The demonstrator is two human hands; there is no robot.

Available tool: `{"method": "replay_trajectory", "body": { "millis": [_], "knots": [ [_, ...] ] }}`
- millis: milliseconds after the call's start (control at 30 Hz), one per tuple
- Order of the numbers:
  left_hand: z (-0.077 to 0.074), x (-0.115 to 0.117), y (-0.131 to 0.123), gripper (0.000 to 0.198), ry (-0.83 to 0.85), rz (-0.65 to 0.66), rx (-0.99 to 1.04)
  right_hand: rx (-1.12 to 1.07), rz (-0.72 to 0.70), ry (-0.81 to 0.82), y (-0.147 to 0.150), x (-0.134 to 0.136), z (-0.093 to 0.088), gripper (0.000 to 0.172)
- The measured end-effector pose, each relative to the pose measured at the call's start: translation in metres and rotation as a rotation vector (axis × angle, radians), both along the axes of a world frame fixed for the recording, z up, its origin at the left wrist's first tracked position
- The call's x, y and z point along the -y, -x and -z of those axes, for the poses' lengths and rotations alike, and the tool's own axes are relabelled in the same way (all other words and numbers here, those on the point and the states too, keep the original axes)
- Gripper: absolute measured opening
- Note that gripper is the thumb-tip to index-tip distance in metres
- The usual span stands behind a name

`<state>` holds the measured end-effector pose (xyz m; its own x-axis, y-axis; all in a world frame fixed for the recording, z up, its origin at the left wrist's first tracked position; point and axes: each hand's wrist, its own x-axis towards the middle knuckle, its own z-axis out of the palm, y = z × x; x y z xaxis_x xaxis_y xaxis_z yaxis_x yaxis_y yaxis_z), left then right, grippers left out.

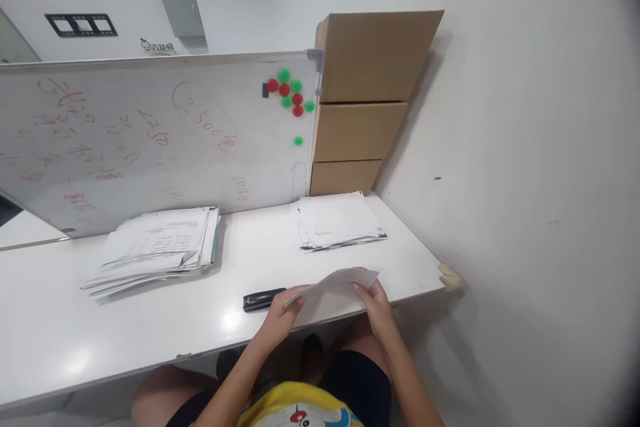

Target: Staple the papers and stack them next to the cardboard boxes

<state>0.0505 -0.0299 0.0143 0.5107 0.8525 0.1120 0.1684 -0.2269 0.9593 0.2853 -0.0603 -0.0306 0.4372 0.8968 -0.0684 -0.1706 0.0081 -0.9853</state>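
Note:
Both my hands hold a thin bundle of white paper sheets above the front edge of the white table. My left hand grips the bundle's left end with fingers closed around it. Closed on the right end is my right hand. A black stapler-like object lies on the table just left of my left hand. Two paper stacks rest farther back: a large fanned one at the left and a smaller one at the right.
A whiteboard with red writing and red and green magnets leans along the table's back. Three stacked cardboard boxes stand at the back right corner. A white wall runs close along the right side.

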Motion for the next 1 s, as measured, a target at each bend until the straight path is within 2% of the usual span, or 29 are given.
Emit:
{"method": "replay_trajectory", "body": {
  "millis": [100, 233, 367, 467, 600, 867, 1000],
  "knots": [
    [-0.001, 0.006, 0.006, 0.039, -0.034, -0.008, -0.023, 0.046, -0.037, 0.067, -0.007, 0.006, -0.007, 0.044],
    [-0.001, 0.003, 0.026, 0.040, -0.175, -0.171, -0.107, 0.026, -0.144, 0.140, -0.026, 0.018, -0.017, 0.043],
    [0.003, -0.013, 0.048, 0.044, -0.492, -0.098, -0.480, -0.065, -0.184, 0.240, -0.033, 0.024, -0.010, 0.044],
    [0.013, -0.022, 0.054, 0.042, -0.612, -0.041, -0.691, -0.075, -0.218, 0.276, -0.028, 0.026, -0.001, 0.043],
    [0.021, -0.023, 0.055, 0.033, -0.625, -0.032, -0.743, -0.030, -0.235, 0.281, -0.021, 0.031, 0.004, 0.040],
    [0.016, -0.022, 0.057, 0.030, -0.575, -0.056, -0.682, 0.101, -0.221, 0.290, -0.026, 0.037, 0.001, 0.034],
    [0.017, -0.021, 0.056, 0.030, -0.574, -0.054, -0.682, 0.082, -0.231, 0.284, -0.017, 0.034, -0.001, 0.032]
  ]
}}
